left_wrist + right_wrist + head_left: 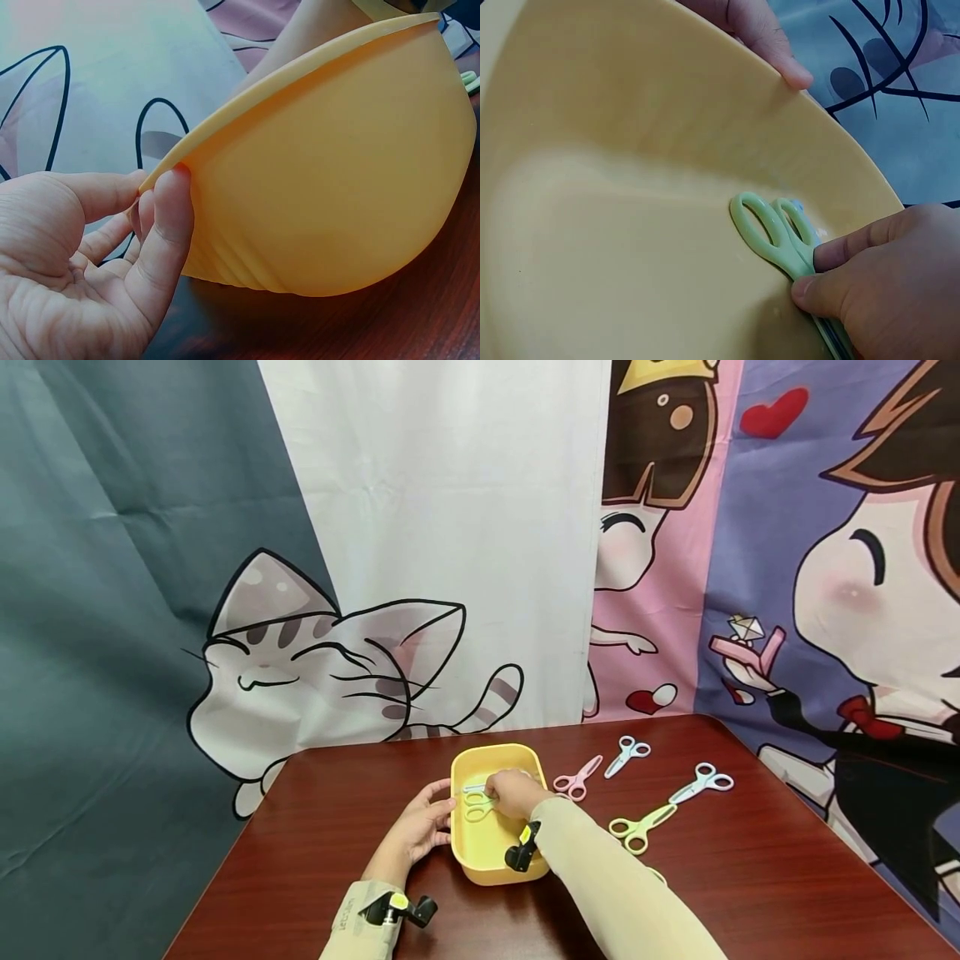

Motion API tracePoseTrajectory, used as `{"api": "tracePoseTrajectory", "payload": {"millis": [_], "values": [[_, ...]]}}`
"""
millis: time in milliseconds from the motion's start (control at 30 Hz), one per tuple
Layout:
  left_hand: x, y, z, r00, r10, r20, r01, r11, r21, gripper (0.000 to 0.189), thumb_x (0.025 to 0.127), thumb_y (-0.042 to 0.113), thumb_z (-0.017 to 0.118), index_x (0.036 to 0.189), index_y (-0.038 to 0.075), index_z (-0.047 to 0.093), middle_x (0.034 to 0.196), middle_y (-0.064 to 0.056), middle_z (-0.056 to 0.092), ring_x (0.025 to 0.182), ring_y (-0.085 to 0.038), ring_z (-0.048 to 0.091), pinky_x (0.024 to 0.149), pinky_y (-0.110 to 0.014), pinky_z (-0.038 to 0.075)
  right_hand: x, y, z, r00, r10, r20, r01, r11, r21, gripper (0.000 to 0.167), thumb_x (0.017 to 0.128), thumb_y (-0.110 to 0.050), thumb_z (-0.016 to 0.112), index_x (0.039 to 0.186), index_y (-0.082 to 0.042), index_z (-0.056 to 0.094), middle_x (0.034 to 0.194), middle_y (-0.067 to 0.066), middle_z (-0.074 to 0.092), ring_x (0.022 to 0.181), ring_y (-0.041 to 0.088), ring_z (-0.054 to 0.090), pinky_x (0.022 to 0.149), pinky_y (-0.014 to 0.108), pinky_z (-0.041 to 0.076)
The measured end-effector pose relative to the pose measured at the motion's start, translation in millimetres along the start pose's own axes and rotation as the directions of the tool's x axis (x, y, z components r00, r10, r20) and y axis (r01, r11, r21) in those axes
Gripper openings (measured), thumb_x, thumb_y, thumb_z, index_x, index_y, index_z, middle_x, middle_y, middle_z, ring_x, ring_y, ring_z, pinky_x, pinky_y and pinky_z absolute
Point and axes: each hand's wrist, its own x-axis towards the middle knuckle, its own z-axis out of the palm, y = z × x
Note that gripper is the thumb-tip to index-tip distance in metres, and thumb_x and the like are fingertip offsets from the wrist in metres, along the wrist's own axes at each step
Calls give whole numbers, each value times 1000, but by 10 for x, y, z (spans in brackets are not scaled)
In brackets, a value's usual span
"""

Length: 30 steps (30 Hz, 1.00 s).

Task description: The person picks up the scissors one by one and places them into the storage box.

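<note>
A yellow plastic bin (491, 875) stands on the table between the two hands. My left hand (416, 828) holds its left rim, pinched between thumb and fingers in the left wrist view. Inside the bin, my right hand (516, 793) pinches light green scissors (799, 259) by the part just below the finger loops; the loops point toward the bin's left wall. A bit of something light blue (474, 788) shows beside the green loops, mostly hidden.
Right of the bin lie pink scissors (574, 783), blue scissors (627, 755), pale blue scissors (702, 783) and yellow-green scissors (642, 828). A further green loop (657, 875) peeks out by the right sleeve. A printed cartoon curtain (450, 527) hangs behind the brown table (315, 827).
</note>
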Motion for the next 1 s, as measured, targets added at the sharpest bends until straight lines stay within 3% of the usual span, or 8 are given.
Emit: {"api": "tracePoseTrajectory", "payload": {"millis": [800,1000], "values": [[-5,20,-5,1000,-7,-12,7,1000,-1,54,106,7,47,155,6,24,105,-7,64,69,-10,60,51,-25,56,-12,-24,-34,1000,13,-10,-13,1000,28,24,79,0,76,96,-16,69,87,-3,61,84,18,58,80,38,48],[-7,7,-6,1000,-11,-20,11,1000,3,55,106,8,48,156,7,25,104,-7,63,69,-10,60,52,-24,56,19,-3,-36,1000,20,-22,-18,996,82,22,76,-5,80,94,-13,69,85,-1,63,83,18,59,80,39,50]]}}
